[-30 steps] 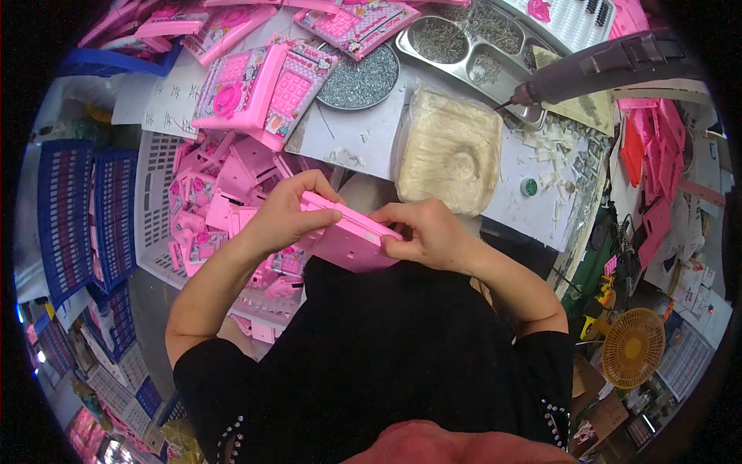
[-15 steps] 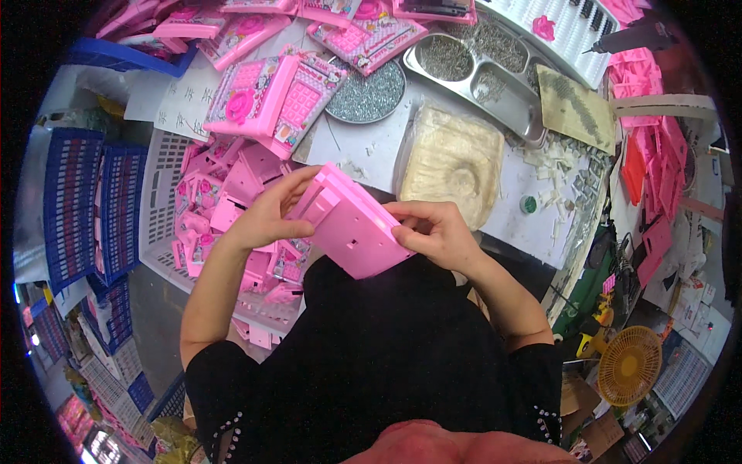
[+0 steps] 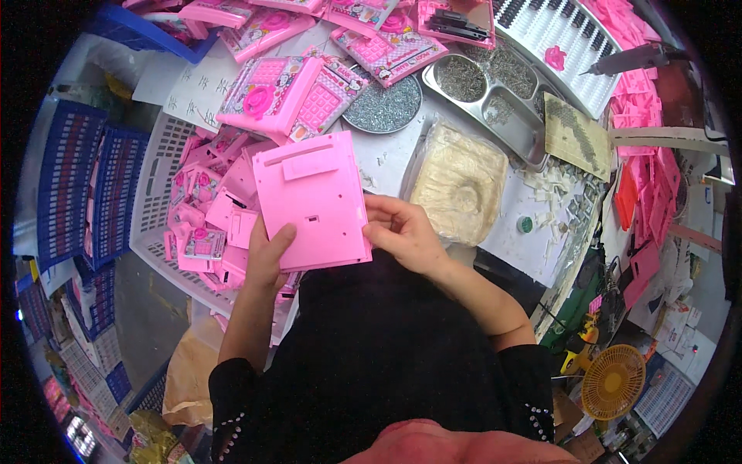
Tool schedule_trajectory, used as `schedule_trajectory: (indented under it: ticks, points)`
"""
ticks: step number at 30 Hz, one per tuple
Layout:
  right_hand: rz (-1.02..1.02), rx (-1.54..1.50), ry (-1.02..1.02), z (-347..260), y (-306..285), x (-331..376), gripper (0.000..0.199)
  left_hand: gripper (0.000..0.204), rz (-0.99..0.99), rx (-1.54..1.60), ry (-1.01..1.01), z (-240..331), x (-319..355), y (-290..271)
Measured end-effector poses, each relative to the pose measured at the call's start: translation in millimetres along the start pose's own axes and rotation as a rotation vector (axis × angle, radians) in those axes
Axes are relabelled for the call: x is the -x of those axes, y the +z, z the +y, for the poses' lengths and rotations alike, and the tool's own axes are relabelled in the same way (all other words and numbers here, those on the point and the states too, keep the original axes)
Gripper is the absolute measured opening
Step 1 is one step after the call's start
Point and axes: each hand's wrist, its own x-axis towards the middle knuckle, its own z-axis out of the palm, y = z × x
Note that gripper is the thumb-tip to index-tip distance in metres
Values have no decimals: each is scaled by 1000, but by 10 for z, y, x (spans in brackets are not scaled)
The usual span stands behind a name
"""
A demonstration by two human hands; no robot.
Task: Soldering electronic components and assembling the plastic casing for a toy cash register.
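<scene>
While the left hand (image 3: 270,251) grips a flat, rectangular pink plastic case (image 3: 325,197) at its lower left, thumb pressed on the smooth face and fingers hidden beneath, the right hand (image 3: 402,232) holds the right edge between thumb and curled fingers, as the head view shows. Tilted before the person's black top (image 3: 417,340), the case bears a raised rectangular block, a long slot, a small square opening and round holes; it partly covers a white slotted plastic basket (image 3: 151,193) heaped with glossy pink plastic parts (image 3: 205,240).

Beyond, on the white worktop, pink toy cases with button grids (image 3: 270,89) lie beside a round dish of bright, grainy metal screws (image 3: 386,104). Just right of these stands a smooth steel tray (image 3: 519,127) with rounded compartments holding more small metal pieces. Nearer sits a creased, beige, rounded-square block (image 3: 456,185) in clear film, dented on top. White plastic scraps (image 3: 556,193) and a round green cap (image 3: 525,224) lie to its right.
</scene>
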Motion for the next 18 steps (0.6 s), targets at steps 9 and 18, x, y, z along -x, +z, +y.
schedule_trajectory:
  ticks: [9, 18]
  points:
    - [-176, 32, 67, -307, -251, 55, 30, 73, -178, -178, 17, 127, -229, 206]
    - [-109, -46, 62, -266, -344, 90, 30, 74, -182, -254, 56, 140, -283, 407]
